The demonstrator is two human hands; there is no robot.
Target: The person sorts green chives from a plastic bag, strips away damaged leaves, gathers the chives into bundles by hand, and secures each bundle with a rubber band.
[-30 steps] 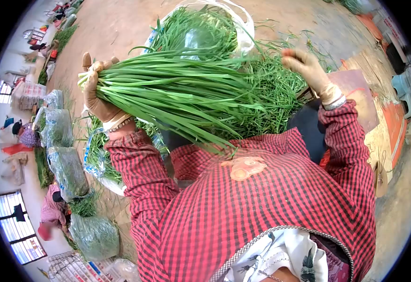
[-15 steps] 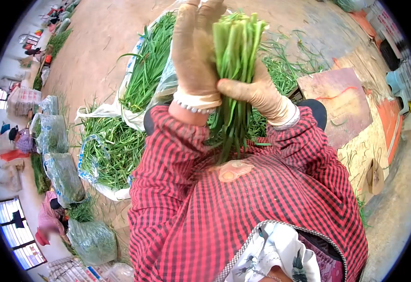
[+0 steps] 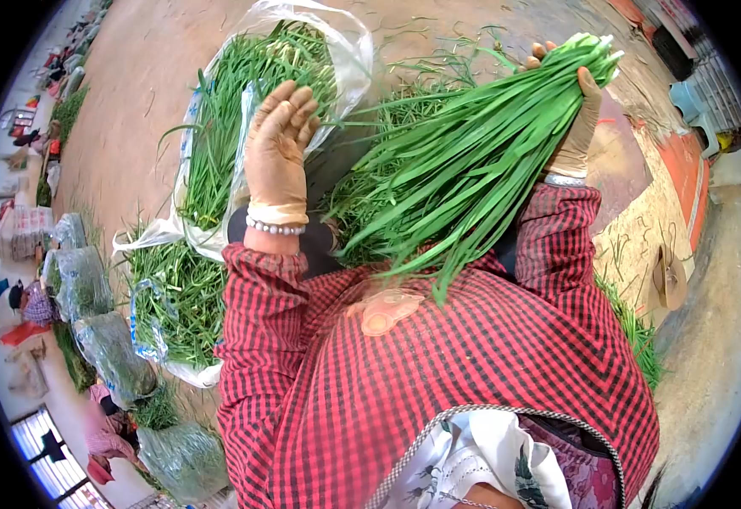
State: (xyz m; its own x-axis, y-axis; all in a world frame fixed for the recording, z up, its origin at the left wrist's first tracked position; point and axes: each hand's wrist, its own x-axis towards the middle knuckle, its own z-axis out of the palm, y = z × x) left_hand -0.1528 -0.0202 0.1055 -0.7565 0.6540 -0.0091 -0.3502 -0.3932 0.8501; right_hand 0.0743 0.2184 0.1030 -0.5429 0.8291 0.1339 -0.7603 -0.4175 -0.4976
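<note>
Holding a bunch of garlic chives [image 3: 481,161] by the pale stems at upper right, clamped between thumb and fingers in the grip of the right hand [image 3: 584,119] — fanned toward centre. Raising the left hand [image 3: 279,165] near the white plastic bag [image 3: 352,49], with a loosely curled, unloaded grip. Beyond the bag's left edge, a wide stretch of tan floor [image 3: 129,102] — bordered by plastic-wrapped bundles [image 3: 82,276] at left.

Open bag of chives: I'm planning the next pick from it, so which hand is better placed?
Left, probably: the left hand is empty and nearer the bag, while the right hand grips a bunch of chives.
</note>
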